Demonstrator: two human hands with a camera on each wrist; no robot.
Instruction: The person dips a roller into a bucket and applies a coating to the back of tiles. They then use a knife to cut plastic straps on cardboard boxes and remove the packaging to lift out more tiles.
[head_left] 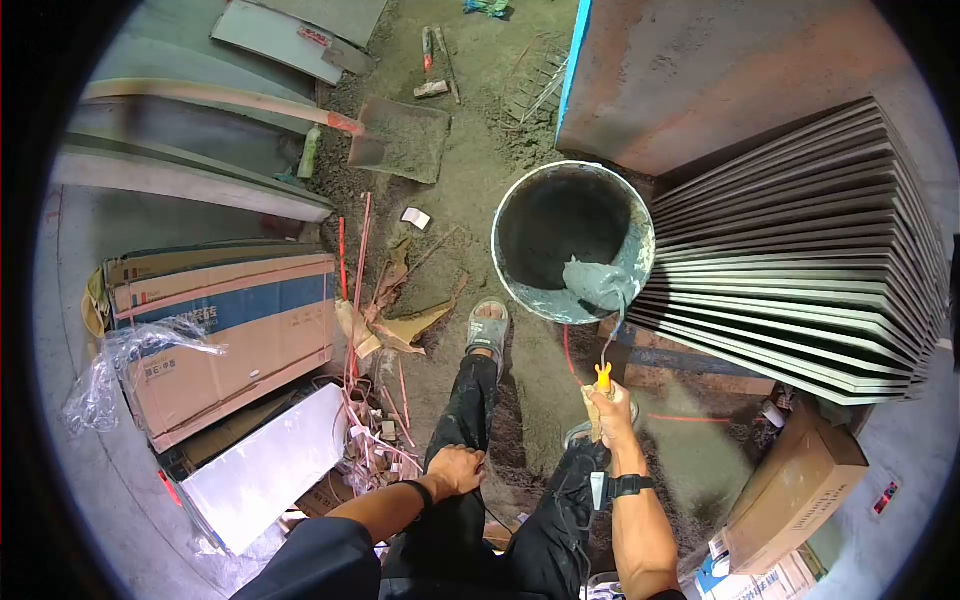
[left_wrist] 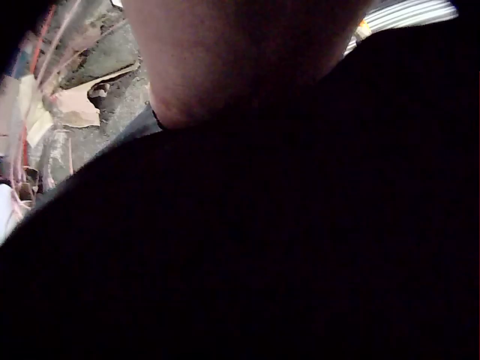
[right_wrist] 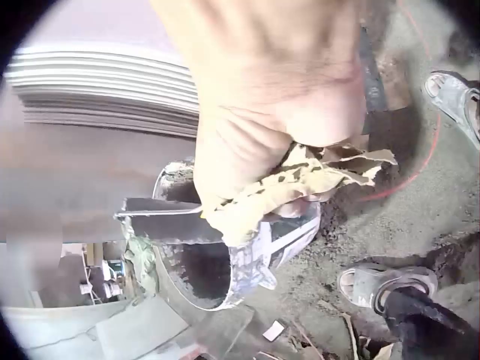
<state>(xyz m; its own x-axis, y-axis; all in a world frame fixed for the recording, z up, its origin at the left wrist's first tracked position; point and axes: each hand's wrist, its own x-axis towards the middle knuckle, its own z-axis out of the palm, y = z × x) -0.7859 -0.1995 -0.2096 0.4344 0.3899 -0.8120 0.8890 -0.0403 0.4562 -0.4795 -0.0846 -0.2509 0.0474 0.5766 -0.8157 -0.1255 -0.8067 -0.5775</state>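
In the head view my right hand (head_left: pixel 612 412) grips a trowel by its yellow-ended handle (head_left: pixel 603 377), with a torn piece of yellowish cardboard (head_left: pixel 594 412) held against it. Grey wet material coats the trowel blade (head_left: pixel 597 284), which lies over the near inner side of a round bucket (head_left: pixel 502 215). The right wrist view shows the ragged cardboard (right_wrist: pixel 300 184) under my right hand (right_wrist: pixel 262 112) and the blade (right_wrist: pixel 165 225) across the bucket (right_wrist: pixel 264 259). My left hand (head_left: pixel 457 470) rests on my left knee, fingers loosely bent. Dark cloth fills most of the left wrist view.
Stacked panels (head_left: pixel 770 250) fan out right of the bucket. A shovel (head_left: pixel 400 138) and a hammer (head_left: pixel 431 89) lie on the dirty floor ahead. Boxes (head_left: pixel 225 330), straps and torn cardboard (head_left: pixel 415 327) are at the left, and another box (head_left: pixel 800 485) stands lower right.
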